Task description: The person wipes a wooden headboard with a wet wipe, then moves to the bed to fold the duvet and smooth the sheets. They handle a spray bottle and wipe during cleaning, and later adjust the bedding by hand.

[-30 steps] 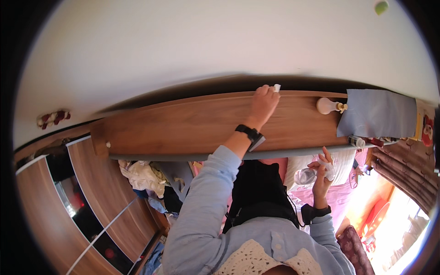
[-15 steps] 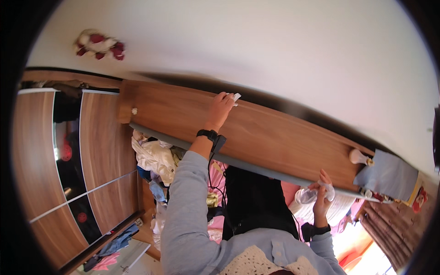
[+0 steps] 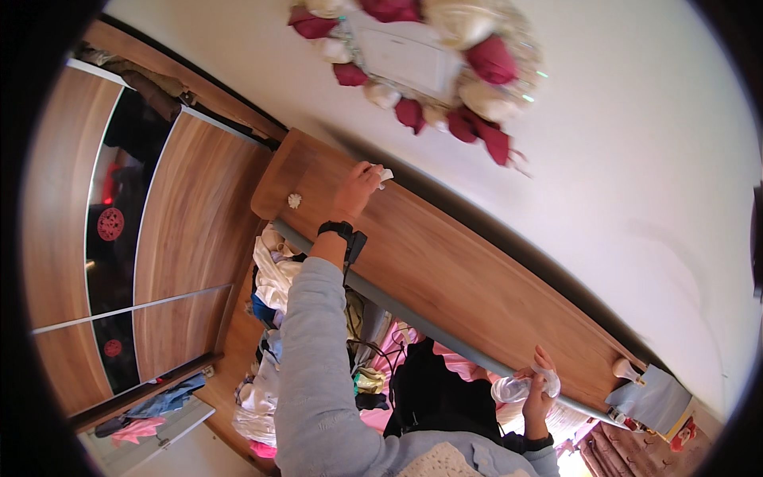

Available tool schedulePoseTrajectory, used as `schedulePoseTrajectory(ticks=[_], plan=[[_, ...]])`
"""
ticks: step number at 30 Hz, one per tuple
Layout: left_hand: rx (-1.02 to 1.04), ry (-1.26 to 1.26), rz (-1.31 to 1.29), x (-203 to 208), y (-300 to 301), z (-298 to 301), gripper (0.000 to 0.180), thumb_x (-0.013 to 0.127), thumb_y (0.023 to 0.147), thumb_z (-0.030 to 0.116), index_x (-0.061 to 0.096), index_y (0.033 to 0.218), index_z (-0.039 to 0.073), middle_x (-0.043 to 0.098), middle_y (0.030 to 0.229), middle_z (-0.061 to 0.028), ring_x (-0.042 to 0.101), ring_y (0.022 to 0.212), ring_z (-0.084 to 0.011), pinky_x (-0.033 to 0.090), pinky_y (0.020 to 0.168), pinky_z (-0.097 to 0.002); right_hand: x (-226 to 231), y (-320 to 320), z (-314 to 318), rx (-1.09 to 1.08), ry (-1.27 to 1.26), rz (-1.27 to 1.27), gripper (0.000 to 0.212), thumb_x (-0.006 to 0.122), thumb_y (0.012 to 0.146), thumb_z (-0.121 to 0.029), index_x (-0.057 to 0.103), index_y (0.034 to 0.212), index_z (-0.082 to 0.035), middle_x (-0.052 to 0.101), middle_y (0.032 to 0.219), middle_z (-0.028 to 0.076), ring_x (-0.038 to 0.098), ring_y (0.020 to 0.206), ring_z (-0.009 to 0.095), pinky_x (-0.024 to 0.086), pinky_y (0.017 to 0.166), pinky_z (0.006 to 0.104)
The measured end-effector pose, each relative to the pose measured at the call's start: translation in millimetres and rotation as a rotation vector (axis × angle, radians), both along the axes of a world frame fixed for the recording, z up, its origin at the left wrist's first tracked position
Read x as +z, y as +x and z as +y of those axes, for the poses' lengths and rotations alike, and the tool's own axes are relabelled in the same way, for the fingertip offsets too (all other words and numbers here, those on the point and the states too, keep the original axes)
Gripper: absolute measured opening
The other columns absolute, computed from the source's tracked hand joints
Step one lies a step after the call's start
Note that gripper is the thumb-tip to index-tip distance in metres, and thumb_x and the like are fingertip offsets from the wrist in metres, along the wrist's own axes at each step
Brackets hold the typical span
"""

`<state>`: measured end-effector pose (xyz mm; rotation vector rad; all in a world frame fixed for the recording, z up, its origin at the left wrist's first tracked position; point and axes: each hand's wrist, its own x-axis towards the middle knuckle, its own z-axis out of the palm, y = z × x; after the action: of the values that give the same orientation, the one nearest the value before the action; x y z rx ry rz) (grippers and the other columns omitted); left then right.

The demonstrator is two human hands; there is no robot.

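My left hand reaches over the long brown wooden top of the headboard. Its fingers are closed on a white wipe, near the edge by the wall. A black watch-like band with a small box sits on that wrist. My right hand is above the grey front edge of the headboard, lower right. It grips a clear plastic container; the exact kind is hard to make out. A small white flower-shaped thing lies on the left end of the wooden top.
A wooden wardrobe with a dark glossy strip stands left. A wreath of red and cream flowers hangs on the white wall. A pale bottle-shaped thing and a grey-blue cloth are at the right end. Piled clothes lie below.
The view has turned and shifted left, bringing the wall wreath closer. My left hand with the wipe is nearer the headboard's left end. The right hand still holds the clear container.
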<state>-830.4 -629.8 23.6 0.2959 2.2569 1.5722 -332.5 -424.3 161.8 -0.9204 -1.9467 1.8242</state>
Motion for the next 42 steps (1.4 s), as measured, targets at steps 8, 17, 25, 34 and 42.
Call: schedulePoseTrajectory(ticks=[8,17,25,34,42], plan=[[-0.133,-0.761,0.73,-5,-119,-77,0.016,0.055,0.086,0.011,0.063,0.1,0.007,0.059,0.104,-0.0124,0.058,0.09,-0.0323,0.05,0.075,-0.0383,-6,-52,-13,-0.043,-0.027,-0.043,0.041,0.053,0.097,-0.03,0.054,0.123,0.001,0.046,0.137,0.019,0.066,0.076,0.021,0.054,0.068,0.0309],[0.13,-0.881,0.923,-2,-152,-94,0.015,0.055,0.084,0.006,0.06,0.098,0.004,0.062,0.099,-0.0128,0.057,0.098,-0.0306,0.051,0.08,-0.0392,0,-89,-27,-0.013,-0.034,-0.086,0.038,0.054,0.096,-0.026,0.056,0.122,0.002,0.048,0.136,0.017,0.066,0.077,0.02,0.054,0.068,0.031],[0.134,-1.142,0.944,-19,-128,-149,0.027,0.053,0.085,0.007,0.06,0.11,0.0,0.062,0.117,-0.0148,0.056,0.107,-0.028,0.049,0.088,-0.036,4,-116,-33,0.056,-0.03,-0.044,0.038,0.056,0.095,-0.027,0.057,0.123,-0.001,0.049,0.136,0.017,0.066,0.077,0.019,0.054,0.069,0.0305],[0.29,-1.255,0.628,-31,-53,-223,0.035,0.048,0.089,0.007,0.054,0.123,0.0,0.053,0.131,-0.0183,0.048,0.117,-0.0308,0.042,0.099,-0.0349,14,-115,-30,0.055,-0.053,-0.043,0.04,0.058,0.094,-0.03,0.058,0.121,-0.001,0.051,0.134,0.018,0.066,0.077,0.019,0.054,0.069,0.0303],[0.626,-0.943,0.48,-44,-42,-226,0.032,0.051,0.086,0.003,0.057,0.117,-0.001,0.059,0.115,-0.0208,0.053,0.106,-0.0393,0.045,0.09,-0.0416,13,-89,-21,0.023,-0.028,-0.073,0.04,0.056,0.095,-0.031,0.057,0.121,-0.001,0.051,0.133,0.019,0.066,0.076,0.019,0.053,0.068,0.0294]])
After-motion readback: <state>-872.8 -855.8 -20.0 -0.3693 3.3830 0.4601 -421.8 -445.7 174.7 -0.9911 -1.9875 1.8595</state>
